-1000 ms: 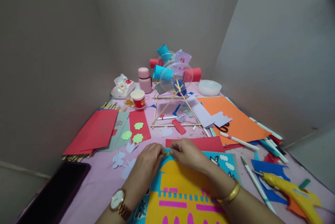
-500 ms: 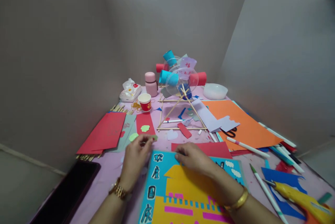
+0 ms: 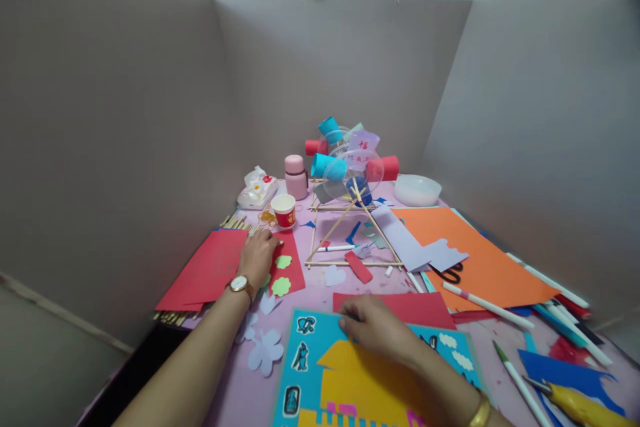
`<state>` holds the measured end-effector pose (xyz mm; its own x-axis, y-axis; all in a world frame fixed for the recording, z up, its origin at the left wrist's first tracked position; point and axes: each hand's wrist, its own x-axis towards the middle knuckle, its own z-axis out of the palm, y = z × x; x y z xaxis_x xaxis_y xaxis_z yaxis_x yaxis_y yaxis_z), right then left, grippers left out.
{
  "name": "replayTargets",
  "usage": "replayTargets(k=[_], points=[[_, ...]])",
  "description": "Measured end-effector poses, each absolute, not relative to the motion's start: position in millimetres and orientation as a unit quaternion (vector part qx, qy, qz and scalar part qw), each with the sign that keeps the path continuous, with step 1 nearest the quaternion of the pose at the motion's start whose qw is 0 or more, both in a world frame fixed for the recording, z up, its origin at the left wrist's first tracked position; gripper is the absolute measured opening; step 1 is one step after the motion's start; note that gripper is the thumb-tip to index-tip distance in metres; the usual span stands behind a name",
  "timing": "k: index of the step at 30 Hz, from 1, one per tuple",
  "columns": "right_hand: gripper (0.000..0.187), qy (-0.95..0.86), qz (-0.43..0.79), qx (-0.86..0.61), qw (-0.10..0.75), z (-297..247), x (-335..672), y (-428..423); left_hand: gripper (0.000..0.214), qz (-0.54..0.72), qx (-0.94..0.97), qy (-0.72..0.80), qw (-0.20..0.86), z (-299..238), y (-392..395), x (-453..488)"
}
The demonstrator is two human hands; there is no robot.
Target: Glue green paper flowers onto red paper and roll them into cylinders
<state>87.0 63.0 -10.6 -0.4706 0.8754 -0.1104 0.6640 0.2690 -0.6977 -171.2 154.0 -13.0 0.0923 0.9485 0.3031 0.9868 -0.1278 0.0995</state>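
Observation:
My left hand (image 3: 259, 255) reaches forward and rests on a red paper strip (image 3: 287, 260) that carries light green flower cutouts (image 3: 281, 286). Its fingers lie mostly flat and point at the small red paper cup (image 3: 285, 210). My right hand (image 3: 373, 327) presses down on the top edge of a blue card (image 3: 320, 360) with a yellow building shape glued on it and black characters down its left side. Its fingers are curled down onto the card and hold nothing I can make out. A watch is on my left wrist, a gold bangle on my right.
A stick-and-cup wheel model (image 3: 347, 170) stands at the back beside a pink flask (image 3: 295, 176), a tissue pack (image 3: 257, 188) and a white bowl (image 3: 417, 190). Orange paper (image 3: 475, 260), pens (image 3: 487, 306), scissors and a yellow glue gun (image 3: 585, 407) lie right. Red sheets (image 3: 207, 270) lie left. Grey walls enclose the table.
My left hand left the card's top edge and moved forward and left onto the red strip with the green cutouts. My right hand stayed on the card. The view tilted upward.

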Motion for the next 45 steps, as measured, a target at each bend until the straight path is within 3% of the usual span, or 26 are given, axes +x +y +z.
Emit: replayTargets(k=[7,21,32,45], points=[[0.016,-0.780,0.350,-0.498,0.147,-11.8,85.6,63.0,0.027,-0.084,-0.747,-0.659,0.013,-13.1,143.4,-179.5],[0.015,-0.782,0.348,-0.497,0.145,-12.5,84.2,61.9,0.028,-0.083,-0.703,-0.706,-0.029,-4.8,152.3,-181.7],[0.015,-0.782,0.352,-0.493,0.145,-12.3,84.9,61.0,0.026,-0.097,-0.737,-0.668,0.007,1.0,148.4,-180.3],[0.014,-0.779,0.359,-0.490,0.152,-13.5,84.7,62.3,0.027,-0.052,-0.760,-0.643,-0.074,-0.8,149.0,-163.2]])
